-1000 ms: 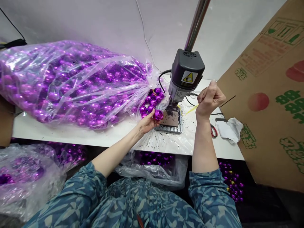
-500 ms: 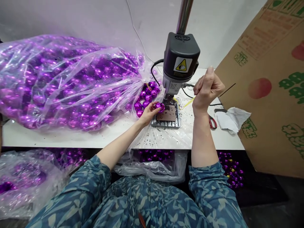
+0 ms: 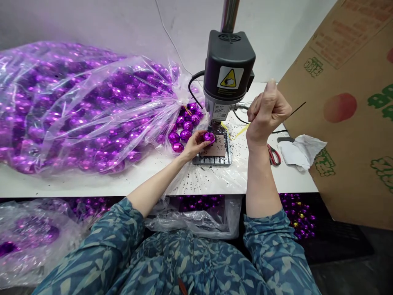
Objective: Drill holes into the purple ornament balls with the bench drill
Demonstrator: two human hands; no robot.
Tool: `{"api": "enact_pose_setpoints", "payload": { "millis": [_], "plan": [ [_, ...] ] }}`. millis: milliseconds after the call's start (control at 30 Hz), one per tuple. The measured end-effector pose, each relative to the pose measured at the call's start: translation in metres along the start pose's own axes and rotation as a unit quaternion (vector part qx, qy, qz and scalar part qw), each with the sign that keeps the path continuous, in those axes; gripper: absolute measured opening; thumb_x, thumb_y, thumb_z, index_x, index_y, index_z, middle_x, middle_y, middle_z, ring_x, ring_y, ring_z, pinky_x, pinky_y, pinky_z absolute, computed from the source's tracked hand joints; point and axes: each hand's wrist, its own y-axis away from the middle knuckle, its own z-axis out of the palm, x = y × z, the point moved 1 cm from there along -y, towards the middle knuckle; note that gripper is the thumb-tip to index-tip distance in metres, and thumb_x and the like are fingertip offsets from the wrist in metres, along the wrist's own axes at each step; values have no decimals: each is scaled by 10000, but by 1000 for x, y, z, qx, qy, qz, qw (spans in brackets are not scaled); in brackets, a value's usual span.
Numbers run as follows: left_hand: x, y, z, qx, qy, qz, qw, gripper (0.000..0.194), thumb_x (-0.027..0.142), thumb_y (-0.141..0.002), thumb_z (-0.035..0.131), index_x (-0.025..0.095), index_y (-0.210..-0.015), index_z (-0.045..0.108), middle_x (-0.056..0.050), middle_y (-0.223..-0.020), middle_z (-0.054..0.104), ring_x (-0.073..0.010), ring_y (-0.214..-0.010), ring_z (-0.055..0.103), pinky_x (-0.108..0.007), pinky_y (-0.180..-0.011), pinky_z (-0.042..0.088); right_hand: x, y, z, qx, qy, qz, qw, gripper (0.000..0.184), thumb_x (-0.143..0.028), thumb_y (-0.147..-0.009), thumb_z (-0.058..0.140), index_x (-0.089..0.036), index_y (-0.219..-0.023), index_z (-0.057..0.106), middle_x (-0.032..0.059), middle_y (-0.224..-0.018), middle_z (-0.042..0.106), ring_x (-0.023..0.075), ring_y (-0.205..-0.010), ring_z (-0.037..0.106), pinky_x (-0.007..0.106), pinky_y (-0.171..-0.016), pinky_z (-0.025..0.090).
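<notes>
Your left hand [image 3: 195, 146] pinches a purple ball [image 3: 209, 137] between thumb and fingertips, at the back left of the board [image 3: 215, 148], just in front of the chuck [image 3: 216, 125]; cannot tell whether ball and board touch. Your right hand [image 3: 267, 112] is raised, fingers curled in a fist; what they close on, if anything, is hidden. The drill [image 3: 229, 65] stands between your hands, hiding part of the table behind. Dark chips lie over the base [image 3: 211, 162] and the white table [image 3: 199, 182]. Left of your fingers: loose balls [image 3: 186, 135], near enough to crowd that side, then a big clear bag [image 3: 92, 114] full of purple balls. Right of your forearm: red-handled scissors [image 3: 277, 157], partly behind the arm, crumpled paper [image 3: 302, 152], and a carton [image 3: 325, 135] closing off that side. Below the table edge, a clear liner [image 3: 196, 225] with purple pieces.
</notes>
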Motion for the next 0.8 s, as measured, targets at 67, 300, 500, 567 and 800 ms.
{"api": "enact_pose_setpoints", "payload": {
  "millis": [67,300,500,567,800],
  "plan": [
    [0,-2,2,-10,-6,0,1000,556,250,-786,900,186,-1282,657,-124,-1271,761,-286,-1268,715,-516,-1225,490,1,0,0,2,-18,-7,1000,628,-697,-1027,326,-261,-582,248,-61,-481,282,53,-450,310,284,-528,374],
    [-3,-4,1,3,-7,-3,1000,610,265,-752,933,180,-1298,674,-134,-1301,756,-314,-1277,713,-532,-1232,493,1,2,0,14,-32,-4,999,648,-678,-1035,355,-241,-565,262,-50,-491,276,61,-449,325,301,-537,369],
    [-7,-6,-3,1,-18,3,1000,585,287,-796,895,174,-1323,667,-133,-1332,750,-300,-1290,708,-533,-1237,490,-3,-3,2,2,10,2,1000,667,-715,-1018,317,-250,-543,258,-53,-459,286,40,-445,311,287,-531,354],
    [-8,-7,-5,-13,-31,7,999,613,314,-798,898,163,-1342,658,-147,-1337,745,-311,-1293,706,-542,-1223,502,-3,-6,4,17,-35,-10,999,670,-687,-1020,390,-242,-532,275,-61,-452,300,38,-429,305,282,-521,333],
    [-5,-4,-2,-51,-142,75,986,602,367,-803,910,182,-1312,648,-146,-1288,740,-303,-1182,728,-547,-1101,580,6,-21,13,31,-142,-16,989,604,-496,-1046,528,-231,-551,306,-73,-479,275,43,-423,280,291,-516,278]
  ]
}}
